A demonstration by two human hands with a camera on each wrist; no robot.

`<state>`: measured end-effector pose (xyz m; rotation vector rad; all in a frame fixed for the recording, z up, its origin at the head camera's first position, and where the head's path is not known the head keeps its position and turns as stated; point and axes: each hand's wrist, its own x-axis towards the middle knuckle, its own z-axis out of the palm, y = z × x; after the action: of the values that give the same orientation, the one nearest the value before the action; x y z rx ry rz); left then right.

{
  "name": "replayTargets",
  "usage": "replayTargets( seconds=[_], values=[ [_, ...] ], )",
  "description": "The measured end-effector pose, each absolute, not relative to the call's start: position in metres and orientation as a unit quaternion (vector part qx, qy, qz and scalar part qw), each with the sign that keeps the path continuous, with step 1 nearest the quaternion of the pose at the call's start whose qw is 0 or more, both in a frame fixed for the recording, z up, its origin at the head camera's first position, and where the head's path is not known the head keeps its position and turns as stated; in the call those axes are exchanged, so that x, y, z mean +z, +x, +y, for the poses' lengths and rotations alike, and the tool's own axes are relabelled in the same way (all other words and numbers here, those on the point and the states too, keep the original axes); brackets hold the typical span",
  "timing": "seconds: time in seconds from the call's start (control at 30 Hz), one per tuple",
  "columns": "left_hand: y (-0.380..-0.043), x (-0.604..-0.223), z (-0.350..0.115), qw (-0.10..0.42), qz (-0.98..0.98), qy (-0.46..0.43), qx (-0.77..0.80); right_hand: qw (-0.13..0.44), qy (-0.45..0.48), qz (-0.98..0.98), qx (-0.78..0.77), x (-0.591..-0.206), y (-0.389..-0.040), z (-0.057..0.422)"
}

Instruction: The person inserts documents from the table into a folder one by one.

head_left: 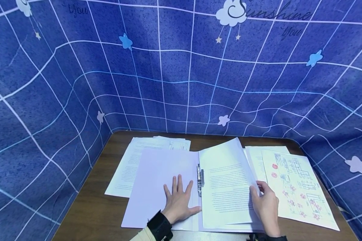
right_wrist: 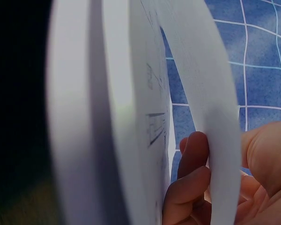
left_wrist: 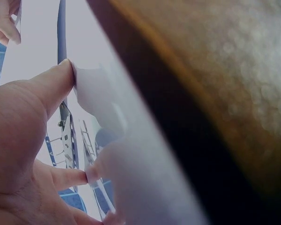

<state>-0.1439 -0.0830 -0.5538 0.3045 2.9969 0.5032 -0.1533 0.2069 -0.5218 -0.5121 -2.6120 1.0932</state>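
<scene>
A pale lavender folder [head_left: 157, 177] lies opened flat on the table, with a metal lever clip [head_left: 199, 180] along its spine. My left hand [head_left: 178, 206] rests with fingers spread on the folder's left cover, its thumb reaching the spine. On the right side lie printed sheets [head_left: 226, 194]. My right hand [head_left: 265, 202] pinches their right edge between thumb and fingers. Seen from the right wrist, the gripped paper [right_wrist: 220, 108] curves up, apart from the pages beneath, which bear line drawings. How many sheets it holds I cannot tell.
Loose printed pages [head_left: 123, 170] lie partly under the folder at the left. To the right are more sheets, the top one a drawing [head_left: 301, 190] with red stamps. A blue grid-patterned cloth [head_left: 175, 77] hangs behind the brown table [head_left: 84, 211].
</scene>
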Motion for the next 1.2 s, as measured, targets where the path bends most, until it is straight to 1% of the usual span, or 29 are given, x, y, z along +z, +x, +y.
replayTargets(
  seconds=[0.23, 0.67, 1.2],
  values=[
    [-0.1441, -0.5558, -0.0829, 0.046, 0.981, 0.101, 0.161, 0.133, -0.179, -0.905, 0.363, -0.5224, -0.1525, 0.2069],
    [-0.1443, -0.5563, -0.0816, 0.046, 0.980, 0.101, 0.166, 0.176, -0.157, -0.914, 0.329, -0.5250, -0.1529, 0.2068],
    [-0.1453, -0.5542, -0.0817, 0.047, 0.979, 0.098, 0.173, 0.165, -0.168, -0.919, 0.317, -0.5284, -0.1487, 0.2063]
  ],
)
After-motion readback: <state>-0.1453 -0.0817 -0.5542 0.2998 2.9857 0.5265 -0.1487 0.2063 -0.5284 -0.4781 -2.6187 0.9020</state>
